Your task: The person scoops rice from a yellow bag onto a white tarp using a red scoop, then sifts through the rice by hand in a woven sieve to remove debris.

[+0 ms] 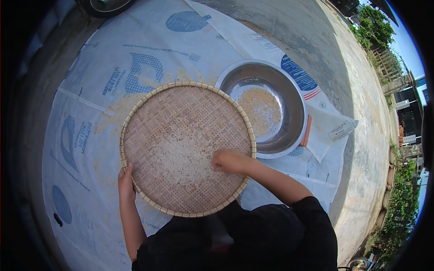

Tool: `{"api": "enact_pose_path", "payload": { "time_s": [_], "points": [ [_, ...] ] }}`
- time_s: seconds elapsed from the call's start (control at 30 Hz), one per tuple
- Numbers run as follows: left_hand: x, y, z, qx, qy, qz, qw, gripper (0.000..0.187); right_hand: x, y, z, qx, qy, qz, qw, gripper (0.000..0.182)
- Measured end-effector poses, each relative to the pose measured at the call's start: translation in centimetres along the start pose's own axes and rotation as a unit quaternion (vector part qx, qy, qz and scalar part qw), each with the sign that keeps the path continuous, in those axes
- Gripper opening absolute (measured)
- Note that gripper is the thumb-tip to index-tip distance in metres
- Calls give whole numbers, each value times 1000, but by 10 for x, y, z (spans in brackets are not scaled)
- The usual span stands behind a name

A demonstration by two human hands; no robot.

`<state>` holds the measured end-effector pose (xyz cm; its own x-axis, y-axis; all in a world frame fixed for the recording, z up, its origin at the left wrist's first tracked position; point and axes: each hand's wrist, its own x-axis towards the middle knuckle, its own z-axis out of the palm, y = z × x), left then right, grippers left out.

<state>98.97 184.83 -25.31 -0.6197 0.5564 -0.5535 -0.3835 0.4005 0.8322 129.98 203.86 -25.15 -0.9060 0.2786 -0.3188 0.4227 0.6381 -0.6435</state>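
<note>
A round woven bamboo winnowing tray [181, 101] lies level in front of my body, with its near rim by my lap. Pale grains that look like rice [178, 156] are spread over its middle. My left hand [127, 180] grips the tray's rim at the lower left, thumb on top and the fingers hidden below. Over the right edge of the grains, my right hand [228, 161] is closed with the fingertips pointing down; what it pinches is too small to make out. Beyond the tray's right rim stands a metal basin [294, 108] with tan husks or grains [260, 108] in its bottom.
A printed white-and-blue sheet [90, 135] covers the ground, with tan husk dust scattered left of the tray. A brick [306, 131] sits against the basin's right side. A wheel [106, 7] stands at the top left. Concrete [361, 113] and plants [398, 203] lie to the right.
</note>
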Motion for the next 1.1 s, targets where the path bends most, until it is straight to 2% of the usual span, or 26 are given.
{"api": "enact_pose_path", "payload": {
  "time_s": [0.2,0.27,0.5,0.7,0.9,0.97,1.03,1.1],
  "points": [
    [2,-2,-4,6,-3,1,1000,52,-4,-5,-5,12,11,-5,1000,7],
    [1,-1,-4,11,-3,5,1000,53,-6,-3,-10,2,41,-1,999,8],
    [-4,5,3,14,2,7,1000,50,-7,-8,-4,12,9,-7,1000,7],
    [-4,5,2,8,-9,4,1000,53,-5,-9,-3,0,27,-22,999,5],
    [-6,7,2,10,-10,3,1000,55,-2,-7,0,-8,24,4,1000,5],
    [-6,8,3,9,-6,6,1000,55,-5,-3,-12,7,68,-6,998,5],
    [-5,7,1,9,-11,7,1000,56,-13,2,-39,-22,148,47,988,6],
    [-5,7,1,9,-8,4,1000,55,-23,8,-67,-93,285,219,929,9]
  ]
}}
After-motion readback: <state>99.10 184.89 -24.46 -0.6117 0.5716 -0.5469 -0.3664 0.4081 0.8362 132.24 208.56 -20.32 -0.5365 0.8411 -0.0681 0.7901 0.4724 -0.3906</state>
